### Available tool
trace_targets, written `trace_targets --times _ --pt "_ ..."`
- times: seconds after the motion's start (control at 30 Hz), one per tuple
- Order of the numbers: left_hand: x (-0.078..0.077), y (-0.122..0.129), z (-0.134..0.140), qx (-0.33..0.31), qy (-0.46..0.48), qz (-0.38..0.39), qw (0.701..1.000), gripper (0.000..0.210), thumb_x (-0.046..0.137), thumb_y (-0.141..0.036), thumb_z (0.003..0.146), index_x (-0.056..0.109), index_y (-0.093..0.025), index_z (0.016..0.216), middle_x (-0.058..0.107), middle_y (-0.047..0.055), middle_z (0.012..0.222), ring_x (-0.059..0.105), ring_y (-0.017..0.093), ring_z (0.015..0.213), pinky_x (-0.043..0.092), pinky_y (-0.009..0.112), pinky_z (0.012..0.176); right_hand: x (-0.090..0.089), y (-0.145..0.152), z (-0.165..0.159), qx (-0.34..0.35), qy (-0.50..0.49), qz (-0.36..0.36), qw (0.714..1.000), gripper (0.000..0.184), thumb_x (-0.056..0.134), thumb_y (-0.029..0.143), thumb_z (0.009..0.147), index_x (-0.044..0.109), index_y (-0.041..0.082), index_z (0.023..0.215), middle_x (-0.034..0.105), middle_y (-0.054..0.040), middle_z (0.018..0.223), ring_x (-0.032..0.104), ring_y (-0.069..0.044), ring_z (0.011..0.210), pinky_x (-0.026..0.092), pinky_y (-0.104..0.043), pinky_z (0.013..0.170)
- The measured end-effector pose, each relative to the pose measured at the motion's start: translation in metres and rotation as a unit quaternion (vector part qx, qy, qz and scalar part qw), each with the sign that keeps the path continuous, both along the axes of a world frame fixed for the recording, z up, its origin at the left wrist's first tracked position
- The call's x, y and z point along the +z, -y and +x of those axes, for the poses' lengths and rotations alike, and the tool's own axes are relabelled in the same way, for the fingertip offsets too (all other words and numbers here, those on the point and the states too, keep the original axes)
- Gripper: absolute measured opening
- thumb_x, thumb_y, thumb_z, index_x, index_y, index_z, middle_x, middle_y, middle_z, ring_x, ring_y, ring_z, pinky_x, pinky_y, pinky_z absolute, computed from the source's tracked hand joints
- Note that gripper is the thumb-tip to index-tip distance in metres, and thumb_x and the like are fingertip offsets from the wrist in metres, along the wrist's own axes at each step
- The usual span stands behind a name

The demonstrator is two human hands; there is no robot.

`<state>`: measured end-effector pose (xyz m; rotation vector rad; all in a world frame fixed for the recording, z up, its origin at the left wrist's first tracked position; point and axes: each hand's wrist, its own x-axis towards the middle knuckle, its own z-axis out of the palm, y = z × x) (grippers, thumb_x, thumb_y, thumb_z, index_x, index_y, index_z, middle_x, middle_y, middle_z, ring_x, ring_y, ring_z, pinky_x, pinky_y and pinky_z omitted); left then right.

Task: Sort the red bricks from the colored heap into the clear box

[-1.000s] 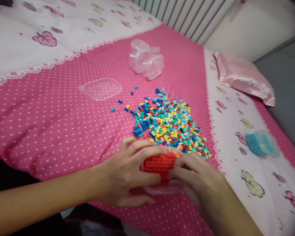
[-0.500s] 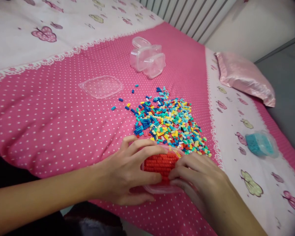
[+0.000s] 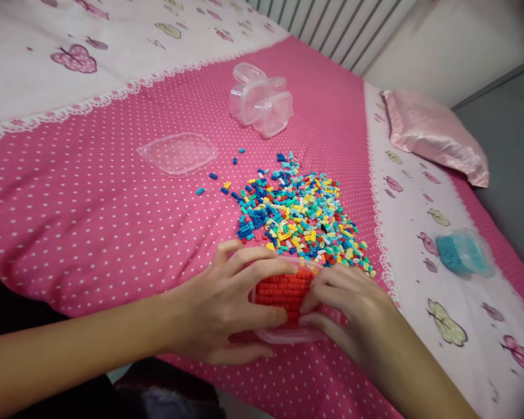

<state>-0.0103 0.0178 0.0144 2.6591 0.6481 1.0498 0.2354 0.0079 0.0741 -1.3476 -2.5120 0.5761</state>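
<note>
A clear plastic container with red toy bricks packed in rows sits on the bed in front of me. My left hand is spread over its left side, steadying it, with index finger at the far rim and thumb over the bricks. From the right, my right hand reaches into it, its fingertips pinched together against the red bricks at that end. Just beyond the container lies a loose heap of small multicoloured toy bricks, mostly blue, yellow, green and red.
Clear containers lie stacked farther back, near a flat clear lid. A few stray bricks lie left of the heap. To the right are a container of turquoise bricks and a pink pillow.
My right fingertips have shifted slightly in the container, still against the red bricks. My left hand stays in place, and the view has moved very little.
</note>
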Motion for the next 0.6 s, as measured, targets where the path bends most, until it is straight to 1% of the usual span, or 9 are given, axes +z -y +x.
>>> trace_targets --times 0.13,0.2,0.27,0.33,0.47,0.53,0.6 --pt "-0.003 0.001 -0.001 0.002 0.013 0.007 1.0 0.031 0.068 -0.038 0.087 0.067 -0.028 0.116 0.053 0.009 0.144 0.047 0.03 0.129 0.031 0.046 0.104 0.0 -0.004 0.001 0.017 0.002 -0.002 1.0 0.026 0.077 0.002 0.078 0.063 0.025 0.077 0.066 0.0045 0.083 0.058 -0.018 0.081 0.036 -0.032 0.073" --pt "-0.005 0.001 -0.001 0.002 0.02 0.006 1.0 0.03 0.068 -0.038 0.087 0.066 -0.027 0.115 0.054 0.009 0.142 0.047 0.03 0.129 0.031 0.045 0.103 0.0 -0.003 0.002 0.022 0.0 -0.003 1.0 0.026 0.077 0.003 0.079 0.063 0.025 0.077 0.065 0.005 0.082 0.058 -0.018 0.081 0.036 -0.032 0.073" --pt "-0.006 0.001 -0.001 0.0 0.022 0.006 1.0 0.027 0.067 -0.038 0.087 0.066 -0.028 0.113 0.054 0.009 0.141 0.047 0.03 0.129 0.031 0.045 0.102 0.002 -0.002 0.002 0.012 -0.006 -0.01 1.0 0.025 0.076 0.004 0.081 0.063 0.025 0.077 0.065 0.0053 0.081 0.057 -0.018 0.081 0.035 -0.032 0.074" --pt "-0.007 0.001 -0.002 -0.001 0.017 0.006 1.0 0.029 0.066 -0.039 0.088 0.066 -0.028 0.115 0.053 0.009 0.142 0.046 0.03 0.13 0.03 0.045 0.102 0.003 -0.001 0.001 0.001 -0.014 -0.018 1.0 0.024 0.076 0.005 0.083 0.063 0.025 0.079 0.064 0.0053 0.082 0.057 -0.018 0.081 0.035 -0.032 0.075" --pt "-0.003 0.0 0.0 -0.003 -0.003 0.003 1.0 0.04 0.067 -0.04 0.088 0.064 -0.032 0.126 0.05 0.008 0.148 0.044 0.03 0.131 0.027 0.047 0.106 0.002 -0.001 0.0 0.005 -0.016 -0.017 1.0 0.022 0.074 0.006 0.085 0.064 0.026 0.08 0.065 0.0046 0.084 0.057 -0.018 0.083 0.036 -0.033 0.076" --pt "0.001 -0.001 0.002 -0.004 -0.019 -0.002 1.0 0.04 0.069 -0.041 0.087 0.065 -0.034 0.127 0.048 0.007 0.15 0.043 0.03 0.132 0.026 0.049 0.108 0.0 -0.001 0.0 0.008 -0.013 -0.009 1.0 0.02 0.073 0.008 0.086 0.064 0.025 0.08 0.066 0.0036 0.085 0.058 -0.019 0.084 0.037 -0.033 0.076" --pt "0.005 -0.001 0.005 -0.002 -0.034 -0.004 0.999 0.035 0.07 -0.041 0.087 0.068 -0.035 0.121 0.048 0.006 0.151 0.043 0.03 0.133 0.026 0.049 0.108 -0.001 -0.001 0.001 0.01 -0.012 -0.004 1.0 0.019 0.072 0.009 0.088 0.065 0.026 0.08 0.066 0.0031 0.084 0.059 -0.019 0.084 0.038 -0.034 0.076"
